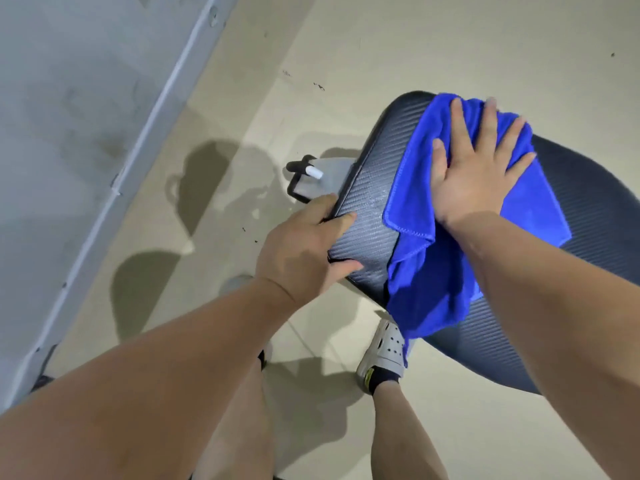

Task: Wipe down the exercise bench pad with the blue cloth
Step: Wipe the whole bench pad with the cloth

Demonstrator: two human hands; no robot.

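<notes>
- The bench pad (372,188) is black with a woven, ribbed texture; it runs from the upper middle of the view down toward the right, and its right end is cut off by the frame edge.
- The blue cloth (433,271) lies over the pad's middle, with 1 fold draped over the near edge and hanging down toward the floor, so the pad surface beneath it is hidden.
- The right hand (474,168) lies flat on the cloth, palm down, fingers spread and straight, not clenched around anything.
- Whether the palm presses hard or only rests cannot be told.
- The left hand (304,247) grips the pad's left edge: the thumb lies on top of the pad, and the fingers curl around the side, their tips out of sight under the rim.
- Both forearms reach in from the bottom of the view, and the upper arms are cut off.
- A black frame bar (298,178) with a white end cap (315,173) pokes out from behind the pad's far side; the rest of the bench frame is hidden under the pad.
- A white shoe (382,351) with holes stands on the pale floor (381,46) below the hanging cloth, partly covered by it; the other foot is hidden behind the left forearm.
- A grey wall (69,116) with a raised strip fills the left side, and dark shadows lie on the floor beside it.
</notes>
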